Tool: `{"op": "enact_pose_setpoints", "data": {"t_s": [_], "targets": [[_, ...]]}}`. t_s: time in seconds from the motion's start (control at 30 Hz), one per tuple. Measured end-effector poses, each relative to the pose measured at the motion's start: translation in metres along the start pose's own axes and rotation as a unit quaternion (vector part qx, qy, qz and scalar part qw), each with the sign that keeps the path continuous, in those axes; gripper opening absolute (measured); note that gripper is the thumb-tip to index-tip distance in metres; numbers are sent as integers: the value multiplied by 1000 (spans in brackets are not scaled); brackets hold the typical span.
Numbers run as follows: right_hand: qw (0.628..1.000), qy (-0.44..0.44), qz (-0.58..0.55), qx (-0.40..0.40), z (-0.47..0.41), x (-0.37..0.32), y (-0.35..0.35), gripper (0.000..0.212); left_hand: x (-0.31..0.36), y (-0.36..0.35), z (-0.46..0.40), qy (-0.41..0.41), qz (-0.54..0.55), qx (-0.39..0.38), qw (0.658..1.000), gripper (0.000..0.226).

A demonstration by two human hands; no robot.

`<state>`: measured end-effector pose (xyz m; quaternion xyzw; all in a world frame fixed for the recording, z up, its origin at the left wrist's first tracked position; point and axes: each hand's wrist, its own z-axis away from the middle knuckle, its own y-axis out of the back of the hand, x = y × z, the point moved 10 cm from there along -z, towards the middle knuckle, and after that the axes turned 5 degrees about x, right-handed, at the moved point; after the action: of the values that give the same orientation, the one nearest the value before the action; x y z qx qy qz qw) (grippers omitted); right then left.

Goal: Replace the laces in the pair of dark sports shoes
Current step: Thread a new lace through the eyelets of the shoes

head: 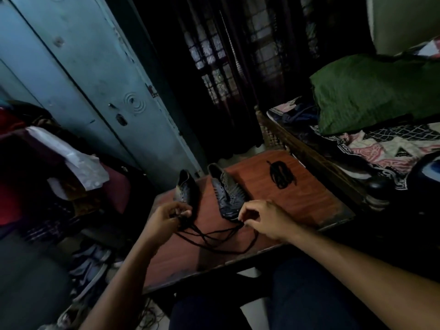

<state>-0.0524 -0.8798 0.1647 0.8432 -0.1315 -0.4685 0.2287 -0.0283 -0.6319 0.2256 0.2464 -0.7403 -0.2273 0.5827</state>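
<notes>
Two dark sports shoes stand on a small reddish wooden table (pixel 307 201), toes toward me: the left shoe (pixel 186 189) and the right shoe (pixel 227 194). A loose black lace (pixel 221 236) trails in loops across the table in front of them. My left hand (pixel 166 219) pinches one part of this lace just in front of the left shoe. My right hand (pixel 264 219) pinches the lace near the toe of the right shoe. A second black lace (pixel 282 173) lies bundled at the table's far right.
A bed (pixel 381 148) with patterned sheets and a green pillow (pixel 371 91) runs along the right. A blue metal cupboard (pixel 90 75) stands at the left behind piled clothes (pixel 54 163). More shoes (pixel 90 265) lie on the floor at lower left. My knees are under the table's near edge.
</notes>
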Motion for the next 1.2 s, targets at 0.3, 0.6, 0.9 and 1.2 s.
{"op": "enact_pose_setpoints", "data": {"t_s": [0.3, 0.6, 0.9, 1.2], "targets": [[983, 21, 175, -46, 8, 22, -2, 24, -87, 4, 55, 24, 7, -52, 998, 38], [974, -8, 222, -48, 5, 33, 2, 18, -126, 5, 89, 69, 92, 94, 989, 15], [940, 45, 327, -85, 6, 22, -8, 23, -97, 12, 84, -70, -113, 125, 983, 21], [900, 234, 352, -104, 25, -4, -18, 9, -90, 37, 81, -120, -156, 157, 968, 14]]}}
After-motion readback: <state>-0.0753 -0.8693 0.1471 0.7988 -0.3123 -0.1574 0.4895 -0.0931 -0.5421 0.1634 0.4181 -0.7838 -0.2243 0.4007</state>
